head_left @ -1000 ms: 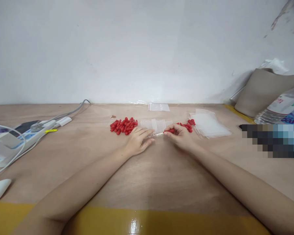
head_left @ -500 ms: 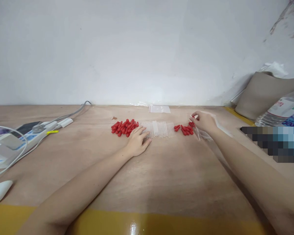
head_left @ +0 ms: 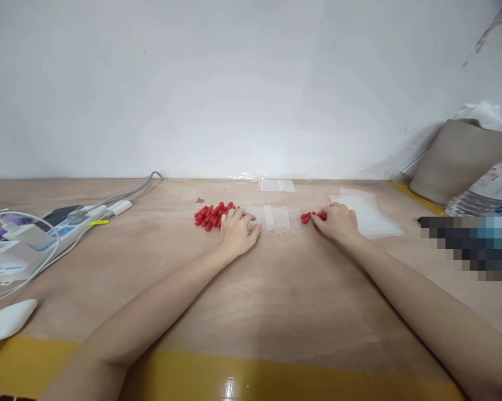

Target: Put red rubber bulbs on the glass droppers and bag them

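My left hand (head_left: pixel 238 231) rests between a pile of red rubber bulbs (head_left: pixel 209 217) and a row of thin clear tubes (head_left: pixel 279 219). Its fingers are bent but apart, touching the left end of the row, and I see nothing held in it. At the other end, my right hand (head_left: pixel 336 221) curls over a smaller group of red bulbs, with thumb and fingertips closed around some of them. A few red bulbs (head_left: pixel 306 218) show beside the thumb; the others are hidden under the hand. Clear plastic bags (head_left: pixel 374 214) lie flat just right of that hand.
A white card or small bag (head_left: pixel 277 185) lies near the wall. Left are a power strip (head_left: pixel 69 229) with cables and a white spoon-shaped object (head_left: pixel 10 320). A grey-brown container (head_left: pixel 451 161), a water bottle (head_left: pixel 485 189) and a blurred-out dark object (head_left: pixel 468 242) stand or lie right.
My right hand has left the clear plastic and moved slightly left and down onto the small group of red bulbs. My left hand stays by the tubes, its fingers more bent.
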A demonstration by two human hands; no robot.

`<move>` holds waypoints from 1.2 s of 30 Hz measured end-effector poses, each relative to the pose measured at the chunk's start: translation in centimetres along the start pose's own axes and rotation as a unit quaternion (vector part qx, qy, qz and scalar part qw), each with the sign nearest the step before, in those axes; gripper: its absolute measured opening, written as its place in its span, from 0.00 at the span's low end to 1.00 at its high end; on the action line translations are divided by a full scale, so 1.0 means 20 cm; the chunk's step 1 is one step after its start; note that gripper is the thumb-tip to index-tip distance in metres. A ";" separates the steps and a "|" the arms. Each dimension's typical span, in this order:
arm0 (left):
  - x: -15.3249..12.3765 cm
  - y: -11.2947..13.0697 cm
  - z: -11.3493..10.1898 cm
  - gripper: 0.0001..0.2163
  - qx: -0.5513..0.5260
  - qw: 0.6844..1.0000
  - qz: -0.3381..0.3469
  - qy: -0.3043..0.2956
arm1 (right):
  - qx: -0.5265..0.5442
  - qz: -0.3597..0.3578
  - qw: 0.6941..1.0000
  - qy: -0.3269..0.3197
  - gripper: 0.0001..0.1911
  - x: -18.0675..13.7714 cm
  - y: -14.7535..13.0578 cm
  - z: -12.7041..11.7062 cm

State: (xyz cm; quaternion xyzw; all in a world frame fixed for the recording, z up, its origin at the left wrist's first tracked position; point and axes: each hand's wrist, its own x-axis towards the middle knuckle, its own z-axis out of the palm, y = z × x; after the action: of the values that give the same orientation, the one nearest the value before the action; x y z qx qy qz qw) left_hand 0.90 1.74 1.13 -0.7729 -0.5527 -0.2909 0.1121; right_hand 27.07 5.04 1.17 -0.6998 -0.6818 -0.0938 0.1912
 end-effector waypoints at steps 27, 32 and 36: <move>0.15 0.03 0.01 0.07 -0.047 0.989 0.131 -0.043 | 0.185 -0.189 0.954 0.143 0.11 -0.18 -0.20 0.01; -0.01 -0.12 0.04 0.09 -0.062 0.966 0.249 0.040 | 0.243 -0.267 0.926 0.113 0.07 -0.22 -0.29 0.04; -0.04 -0.13 0.06 0.10 -0.068 0.968 0.235 0.064 | 0.276 -0.303 0.907 0.100 0.06 -0.23 -0.30 0.06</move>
State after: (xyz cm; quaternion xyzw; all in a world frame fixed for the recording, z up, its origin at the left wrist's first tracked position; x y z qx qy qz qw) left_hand -1.20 2.59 -0.68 -0.8666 -0.3263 -0.3421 0.1594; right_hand 20.72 1.34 -0.87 -0.3661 -0.8370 -0.0249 0.4060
